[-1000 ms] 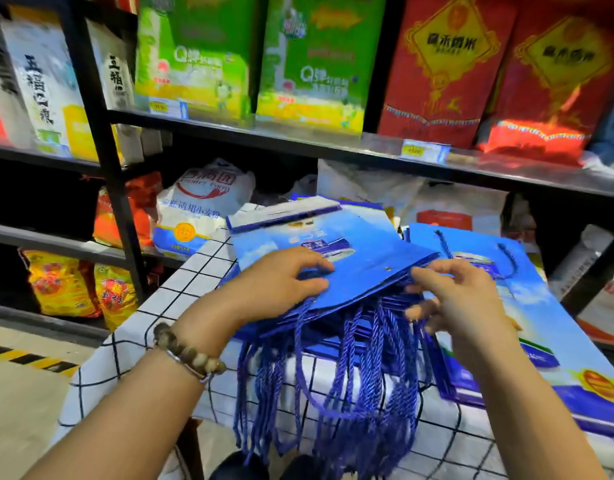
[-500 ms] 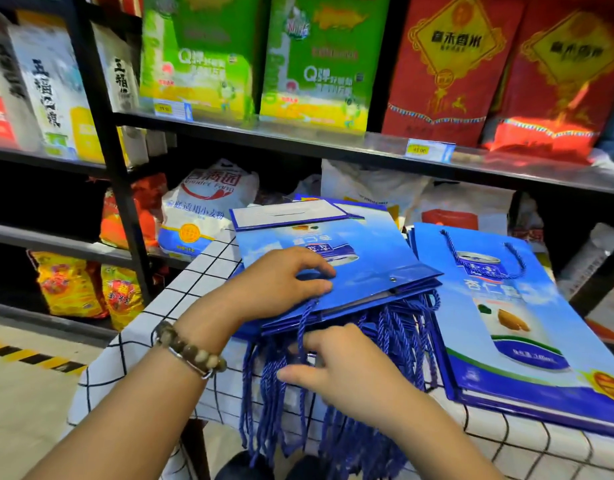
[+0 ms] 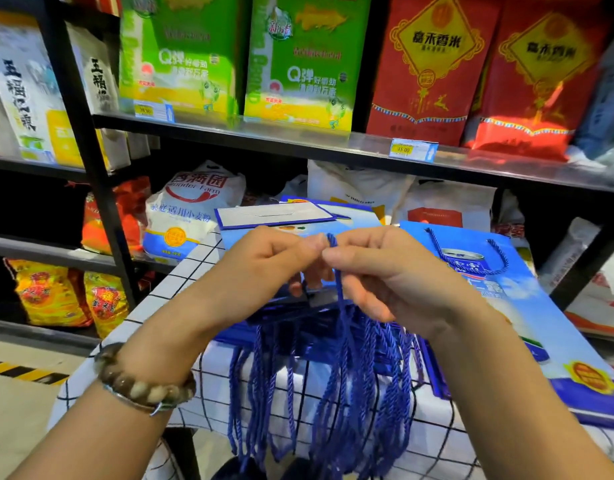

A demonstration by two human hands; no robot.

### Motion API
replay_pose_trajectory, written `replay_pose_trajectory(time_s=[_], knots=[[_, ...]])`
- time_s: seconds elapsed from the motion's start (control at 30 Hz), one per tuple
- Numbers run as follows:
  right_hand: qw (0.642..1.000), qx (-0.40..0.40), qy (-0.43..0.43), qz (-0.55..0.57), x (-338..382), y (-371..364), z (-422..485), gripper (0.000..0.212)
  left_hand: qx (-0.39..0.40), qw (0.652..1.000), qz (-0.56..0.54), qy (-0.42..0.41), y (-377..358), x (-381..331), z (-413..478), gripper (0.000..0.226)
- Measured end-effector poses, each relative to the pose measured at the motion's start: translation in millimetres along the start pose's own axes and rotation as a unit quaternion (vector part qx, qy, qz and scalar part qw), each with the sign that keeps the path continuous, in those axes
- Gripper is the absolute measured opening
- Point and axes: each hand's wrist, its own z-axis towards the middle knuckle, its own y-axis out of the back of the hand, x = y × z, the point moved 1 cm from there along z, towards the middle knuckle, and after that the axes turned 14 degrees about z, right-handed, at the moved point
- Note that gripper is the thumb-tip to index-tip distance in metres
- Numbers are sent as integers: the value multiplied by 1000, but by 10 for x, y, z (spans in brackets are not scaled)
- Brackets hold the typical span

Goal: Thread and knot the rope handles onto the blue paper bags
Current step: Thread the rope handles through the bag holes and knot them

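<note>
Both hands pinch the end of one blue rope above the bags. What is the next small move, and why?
Probably bring the rope end down to the top bag and push it through a handle hole. The left hand and the right hand both pinch that end, and the right bag already carries a handle. The hole itself is hidden behind the hands.

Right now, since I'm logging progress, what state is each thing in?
Left hand: pinches the rope's top end.
Right hand: pinches the same rope.
Rope: raised between both hands.
Rope bundle: hangs over the table edge.
Stacked bags: flat, under the hands.
Right bag: flat, handle threaded.
</note>
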Motion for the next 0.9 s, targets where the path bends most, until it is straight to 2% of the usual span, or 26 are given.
replay_pose_trajectory(time_s=[0.13, 0.2, 0.27, 0.33, 0.4, 0.43, 0.5, 0.53, 0.6, 0.67, 0.83, 0.9], knots=[[991, -41, -10, 126, 33, 35, 99, 15, 62, 994, 83, 29, -8, -143, -51, 35], [989, -51, -14, 137, 27, 20, 127, 17, 56, 985, 159, 43, -109, -182, -37, 36], [990, -65, -6, 123, 24, 20, 141, 18, 30, 980, 183, 66, -188, -194, 2, 26], [992, -114, 19, 48, 16, 102, 145, 23, 1, 986, 136, 93, -171, -194, 44, 28], [982, -162, 45, -83, -5, 226, 110, 31, -44, 991, 37, 117, -90, -207, 105, 28], [978, -156, 44, -131, -22, 270, 77, 36, -66, 990, -14, 121, -47, -214, 138, 27], [982, -82, 0, -171, -91, 299, -8, 51, -97, 984, -87, 121, -6, -217, 197, 26], [982, -43, -30, -182, -134, 295, -52, 51, -102, 982, -110, 119, -12, -215, 221, 25], [976, -5, -57, -212, -192, 275, -109, 29, -98, 978, -138, 119, -54, -200, 258, 23], [971, -23, -38, -234, -197, 292, -126, 6, -107, 974, -157, 124, -91, -181, 286, 23], [953, -113, 28, -278, -23, 470, -145, 12, -170, 954, -210, 131, -68, -129, 373, 24], [944, -136, 27, -300, 39, 555, -133, 12, -189, 943, -234, 142, -44, -111, 407, 24]])
